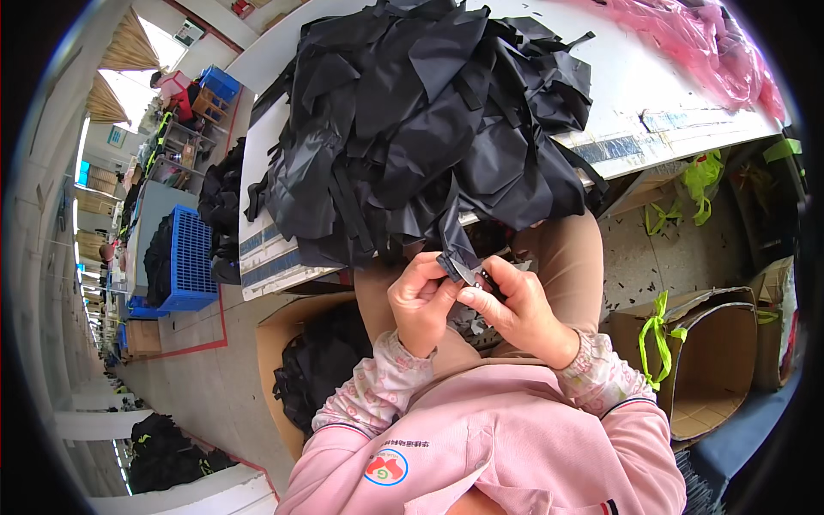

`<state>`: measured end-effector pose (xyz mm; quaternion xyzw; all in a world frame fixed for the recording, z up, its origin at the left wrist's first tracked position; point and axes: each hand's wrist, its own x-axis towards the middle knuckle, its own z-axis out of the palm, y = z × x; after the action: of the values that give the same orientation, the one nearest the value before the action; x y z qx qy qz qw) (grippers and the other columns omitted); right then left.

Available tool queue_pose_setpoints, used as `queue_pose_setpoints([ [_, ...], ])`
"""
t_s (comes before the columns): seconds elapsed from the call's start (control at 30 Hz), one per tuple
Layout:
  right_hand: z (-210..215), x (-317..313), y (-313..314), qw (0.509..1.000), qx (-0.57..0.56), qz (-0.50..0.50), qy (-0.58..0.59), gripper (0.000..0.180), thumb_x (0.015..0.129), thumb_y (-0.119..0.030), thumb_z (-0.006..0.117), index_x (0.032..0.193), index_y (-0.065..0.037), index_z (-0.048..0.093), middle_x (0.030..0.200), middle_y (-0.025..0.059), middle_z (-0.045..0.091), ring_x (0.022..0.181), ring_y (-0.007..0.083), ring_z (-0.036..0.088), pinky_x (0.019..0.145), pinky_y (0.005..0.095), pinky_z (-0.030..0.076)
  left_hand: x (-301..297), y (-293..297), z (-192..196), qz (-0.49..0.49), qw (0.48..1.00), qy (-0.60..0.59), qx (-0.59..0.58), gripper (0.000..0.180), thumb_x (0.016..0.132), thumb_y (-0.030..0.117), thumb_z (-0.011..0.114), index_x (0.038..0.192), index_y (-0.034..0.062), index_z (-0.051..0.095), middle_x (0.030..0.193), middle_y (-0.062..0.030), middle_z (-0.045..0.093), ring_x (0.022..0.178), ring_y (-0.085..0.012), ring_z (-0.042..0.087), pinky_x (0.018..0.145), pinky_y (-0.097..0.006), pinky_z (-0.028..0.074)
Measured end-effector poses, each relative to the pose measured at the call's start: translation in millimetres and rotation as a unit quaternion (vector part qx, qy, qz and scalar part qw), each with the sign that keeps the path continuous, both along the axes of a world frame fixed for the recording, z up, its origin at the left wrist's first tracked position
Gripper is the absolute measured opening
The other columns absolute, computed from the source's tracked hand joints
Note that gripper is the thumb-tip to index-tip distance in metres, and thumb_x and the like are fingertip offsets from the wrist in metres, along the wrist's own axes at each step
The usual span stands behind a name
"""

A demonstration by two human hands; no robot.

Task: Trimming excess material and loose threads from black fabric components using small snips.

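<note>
We see the scene in bright light, strongest at the upper left, where the bright openings (pixel 168 41) are burned out to white; the counter (pixel 657 81) is also very pale, and the black fabric pieces (pixel 429 120) give back a soft shine on their folds. Below the counter we find a darker shade. We notice that the fisheye lens bends straight edges toward a round black border, and the far room at left appears small and unsharp.
</note>
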<state>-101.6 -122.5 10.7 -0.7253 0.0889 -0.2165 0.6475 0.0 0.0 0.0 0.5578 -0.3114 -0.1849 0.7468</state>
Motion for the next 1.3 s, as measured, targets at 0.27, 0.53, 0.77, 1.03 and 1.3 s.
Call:
queue_pose_setpoints([
  [0.27,2,-3,-3,1.000,-0.003,0.002,0.012,0.032,0.090,-0.023,0.068,0.078,-0.001,0.048,0.056,0.0073,0.039,0.051,0.0119,0.034,0.045,0.0301,0.033,-2,-2,2,-0.007,1.000,0.000,-0.012,0.012,0.085,-0.009,0.063,0.096,-0.0065,0.063,0.104,-0.0099,0.061,0.089,-0.0169,0.064,0.082,-0.029,0.052],
  [0.53,2,-5,-4,1.000,0.002,-0.002,0.016,0.028,0.091,-0.021,0.067,0.081,-0.001,0.051,0.056,0.0066,0.041,0.051,0.0108,0.035,0.045,0.0297,0.033,-1,1,0,-0.022,0.999,-0.025,0.002,0.013,0.085,-0.008,0.064,0.097,-0.0065,0.062,0.104,-0.0094,0.061,0.091,-0.0152,0.063,0.083,-0.027,0.051],
  [0.77,2,-6,-5,1.000,-0.019,-0.009,0.022,0.027,0.091,-0.020,0.068,0.081,0.000,0.052,0.056,0.0065,0.041,0.051,0.0105,0.036,0.045,0.0294,0.033,-1,4,1,-0.040,0.998,-0.036,0.018,0.019,0.081,-0.015,0.060,0.098,-0.0063,0.064,0.105,-0.0115,0.062,0.093,-0.0157,0.061,0.083,-0.027,0.049],
  [1.03,-1,-10,-5,0.999,0.003,-0.010,0.030,0.025,0.091,-0.019,0.067,0.081,0.000,0.053,0.057,0.0055,0.041,0.053,0.0105,0.034,0.045,0.0296,0.032,1,4,0,-0.047,0.997,-0.052,0.031,0.018,0.082,-0.014,0.063,0.098,-0.0062,0.064,0.104,-0.0106,0.062,0.092,-0.0154,0.062,0.082,-0.027,0.050],
  [1.3,15,-17,-40,0.991,0.019,0.080,0.102,0.037,0.090,-0.029,0.069,0.075,0.000,0.052,0.058,0.0001,0.040,0.057,0.0076,0.034,0.047,0.0293,0.032,20,6,12,-0.137,0.989,0.045,0.038,0.014,0.081,-0.010,0.065,0.093,-0.0039,0.065,0.097,-0.0095,0.064,0.090,-0.0161,0.062,0.086,-0.028,0.048],
])
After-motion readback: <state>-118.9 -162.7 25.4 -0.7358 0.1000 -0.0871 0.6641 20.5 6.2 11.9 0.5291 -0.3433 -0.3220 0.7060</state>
